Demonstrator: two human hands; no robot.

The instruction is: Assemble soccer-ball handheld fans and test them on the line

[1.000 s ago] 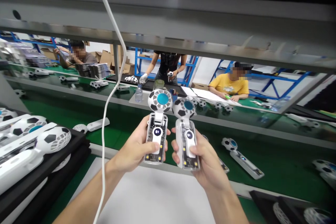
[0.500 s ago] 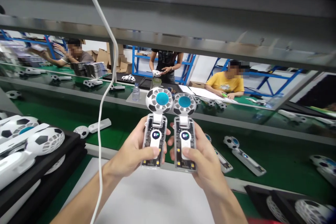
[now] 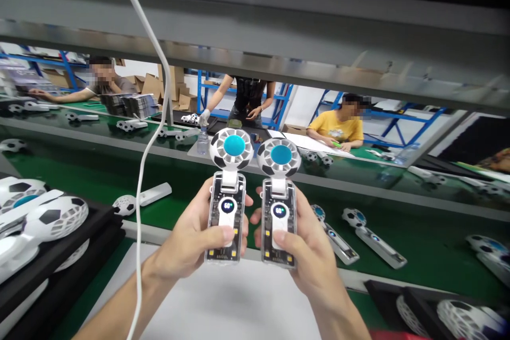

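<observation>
Two handheld fans stand upright side by side before me, each with a soccer-ball-patterned head, a blue round centre and a clear-cased handle. My left hand is wrapped round the handle of the left fan, its thumb on the white strip below the display. Round the right fan my right hand is closed the same way, thumb on the strip. Both small displays are lit and appear to read 60. The fingers behind the handles are partly hidden. A white sheet lies below my hands.
A white cable hangs down across my left forearm. Black trays with more fans stand at left; others are at lower right. Several fans lie on the green belt. Three people work beyond the metal frame.
The displays have gone from about 01 to about 60. The two fans are slightly farther apart. Across the belt, the standing person has reached an arm down toward the fans at left.
</observation>
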